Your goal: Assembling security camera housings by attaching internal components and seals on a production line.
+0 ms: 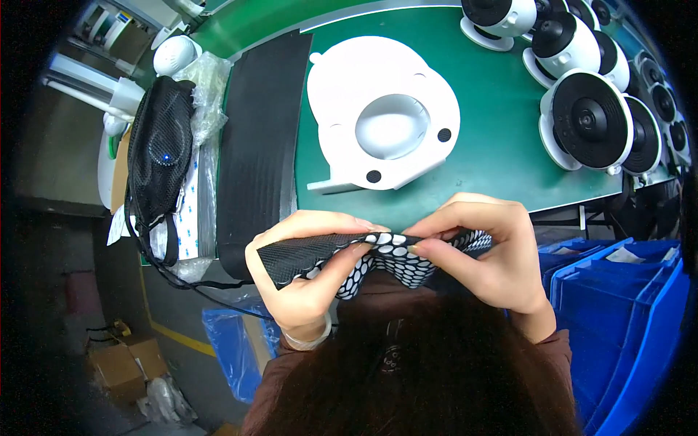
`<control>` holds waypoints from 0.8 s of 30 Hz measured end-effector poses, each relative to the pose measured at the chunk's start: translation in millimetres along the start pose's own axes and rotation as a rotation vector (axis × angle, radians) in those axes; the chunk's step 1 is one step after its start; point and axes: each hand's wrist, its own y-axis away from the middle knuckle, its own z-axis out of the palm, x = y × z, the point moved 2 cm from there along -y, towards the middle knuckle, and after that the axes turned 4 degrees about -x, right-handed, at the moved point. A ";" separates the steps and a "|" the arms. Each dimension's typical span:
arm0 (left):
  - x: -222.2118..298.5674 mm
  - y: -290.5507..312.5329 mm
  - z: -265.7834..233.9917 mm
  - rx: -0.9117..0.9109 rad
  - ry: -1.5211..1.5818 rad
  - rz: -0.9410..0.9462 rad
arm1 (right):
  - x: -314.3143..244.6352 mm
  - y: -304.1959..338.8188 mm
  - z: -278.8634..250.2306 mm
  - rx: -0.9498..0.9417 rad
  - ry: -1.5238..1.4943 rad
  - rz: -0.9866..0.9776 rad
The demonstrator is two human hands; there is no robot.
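Observation:
Both hands pinch a bent, flexible black sheet with rows of white round spots near the table's front edge. My left hand grips its folded, textured black part, thumb and fingertips closed on the upper edge. Close beside it, my right hand pinches the same edge between thumb and forefinger. Just beyond the hands, a white moulded plastic part lies on the green table. It has a large oval hollow, and two black round pads sit on its near side. The lower sheet edge is partly hidden by hair.
A black mat lies left of the white part. Further left is a black mesh bag with a cable, beside clear plastic wrap. Several white-and-black camera-like units stand at the right. Blue bins stand below the table, right.

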 end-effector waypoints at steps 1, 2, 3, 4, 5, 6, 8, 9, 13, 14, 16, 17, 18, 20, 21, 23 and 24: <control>-0.1 -0.7 1.6 -0.003 0.001 0.000 | 0.8 -0.3 -0.2 0.017 -0.015 0.036; -0.7 -1.4 3.5 0.001 0.043 -0.035 | 1.7 -0.3 0.2 0.020 -0.015 0.037; -1.8 -2.0 5.6 0.006 0.084 -0.071 | 2.9 -0.2 0.4 0.043 0.001 0.024; -1.8 -1.9 7.3 0.005 0.071 -0.036 | 3.0 -0.8 1.4 0.058 0.015 0.008; -3.5 -2.1 7.4 0.010 0.069 -0.036 | 2.0 -0.9 1.6 0.054 0.013 0.006; -5.9 -2.2 7.0 0.019 0.059 -0.015 | 0.5 -0.8 1.6 0.021 0.018 0.028; -9.6 -1.7 5.5 0.038 0.048 0.028 | -2.9 -0.1 1.3 -0.008 0.024 0.050; -9.4 -2.1 4.7 0.038 0.047 0.027 | -4.0 0.1 0.6 0.004 -0.021 0.050; -12.4 -4.5 -0.3 -0.031 0.114 0.033 | -3.0 -3.9 -5.0 -0.095 -0.081 0.086; -13.3 -5.3 -1.0 -0.051 0.127 0.024 | -1.0 -5.3 -4.3 -0.085 -0.088 0.115; -13.4 -6.1 -0.7 -0.062 0.102 0.047 | 2.5 -4.0 -3.6 -0.050 -0.074 0.083; -13.1 -6.6 -0.2 -0.073 0.077 0.072 | 3.0 -3.5 -4.7 -0.014 -0.059 0.049; -12.7 -7.0 0.0 -0.074 0.077 0.072 | 3.2 -3.7 -6.7 -0.013 -0.059 0.050; -9.2 -6.3 -0.8 -0.079 0.081 0.061 | 1.1 -4.3 -8.4 -0.123 -0.060 0.046; -7.3 -7.0 -1.6 -0.079 0.079 0.061 | -0.6 -5.5 -9.2 -0.124 -0.061 0.045; -5.5 -8.2 -5.3 -0.077 0.096 0.024 | -2.2 -9.3 -8.8 -0.163 -0.023 0.010; -3.7 -8.7 -8.5 -0.129 0.151 0.001 | 7.6 -9.8 -7.7 -0.287 -0.151 0.063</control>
